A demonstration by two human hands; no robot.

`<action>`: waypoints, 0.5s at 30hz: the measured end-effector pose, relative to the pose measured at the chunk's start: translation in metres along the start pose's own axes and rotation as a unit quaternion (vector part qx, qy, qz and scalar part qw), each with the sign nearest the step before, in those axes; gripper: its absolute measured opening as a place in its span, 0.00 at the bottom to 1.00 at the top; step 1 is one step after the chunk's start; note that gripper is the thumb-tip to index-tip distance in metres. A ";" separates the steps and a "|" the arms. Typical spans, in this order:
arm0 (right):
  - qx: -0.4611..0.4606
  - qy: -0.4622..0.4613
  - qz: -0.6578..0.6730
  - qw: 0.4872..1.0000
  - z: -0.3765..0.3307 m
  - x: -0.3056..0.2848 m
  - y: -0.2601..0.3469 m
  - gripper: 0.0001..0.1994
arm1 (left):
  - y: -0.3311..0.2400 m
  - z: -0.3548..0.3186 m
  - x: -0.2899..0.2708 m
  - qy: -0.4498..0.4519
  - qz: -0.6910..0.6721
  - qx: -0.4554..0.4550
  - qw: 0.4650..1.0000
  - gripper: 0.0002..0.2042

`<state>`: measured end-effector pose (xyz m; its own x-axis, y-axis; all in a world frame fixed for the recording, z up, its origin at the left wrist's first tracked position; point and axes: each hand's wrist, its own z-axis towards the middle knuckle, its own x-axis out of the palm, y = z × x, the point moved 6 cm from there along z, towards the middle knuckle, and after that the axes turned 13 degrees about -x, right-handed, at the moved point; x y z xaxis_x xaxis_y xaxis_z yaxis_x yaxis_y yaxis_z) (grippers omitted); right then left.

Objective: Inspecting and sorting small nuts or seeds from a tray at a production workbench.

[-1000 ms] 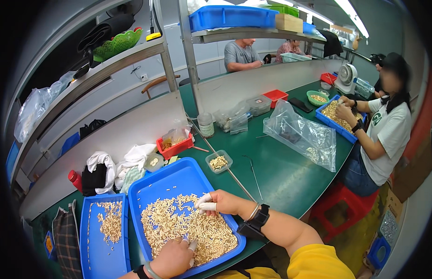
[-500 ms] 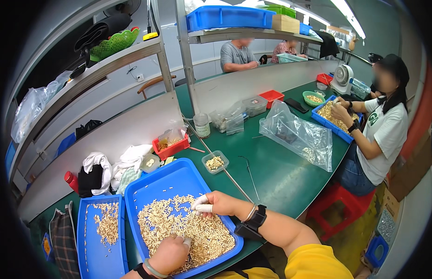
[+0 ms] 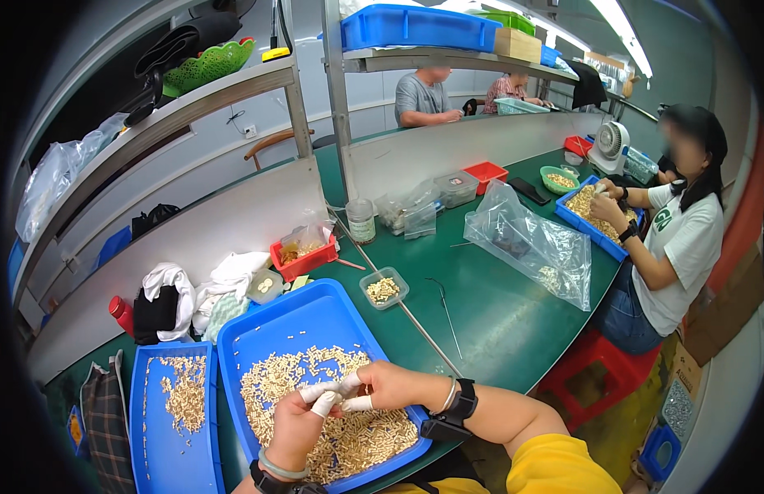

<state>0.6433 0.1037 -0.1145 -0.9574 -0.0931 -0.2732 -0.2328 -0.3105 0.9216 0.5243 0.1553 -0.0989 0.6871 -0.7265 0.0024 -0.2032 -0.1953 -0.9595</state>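
Observation:
My left hand (image 3: 293, 425) and my right hand (image 3: 390, 385) meet above the large blue tray (image 3: 271, 321), white covers on their fingertips. Thumbs and fingers press together in a pinch on both sides. Whatever they hold between them is too small and hidden to make out. Beneath the hands, a wide heap of small brass-coloured cylindrical pieces (image 3: 370, 445) spreads over the lower part of the tray. To the left stands a narrower blue tray (image 3: 164, 461) with a smaller pile of similar pieces (image 3: 186, 399).
Beyond the large tray are a clear plastic tub (image 3: 384, 288) of pieces, a red bin (image 3: 304, 262) and a thin metal tool (image 3: 448, 317). A clear plastic bag (image 3: 530, 239) lies right of them. At the right, a co-worker (image 3: 687, 222) handles pieces over another blue tray (image 3: 592, 226).
My left hand has risen from the heap and come up to my right hand. The fingertips of both now touch, where before they were apart.

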 end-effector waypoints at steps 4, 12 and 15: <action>-0.029 -0.014 -0.020 0.999 0.000 -0.001 -0.002 0.11 | 0.006 0.004 0.003 -0.004 -0.034 0.008 0.999 0.08; -0.062 -0.101 -0.014 0.993 0.000 -0.006 -0.003 0.11 | 0.017 0.009 -0.002 -0.038 0.032 0.086 0.995 0.09; -0.097 -0.105 -0.101 0.985 0.000 -0.010 0.000 0.11 | 0.015 0.008 0.002 -0.033 0.006 0.079 0.996 0.09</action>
<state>0.6525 0.1048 -0.1117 -0.9141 0.1801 -0.3634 -0.4041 -0.4800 0.7787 0.5284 0.1566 -0.1154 0.7311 -0.6819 -0.0236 -0.1039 -0.0771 -0.9916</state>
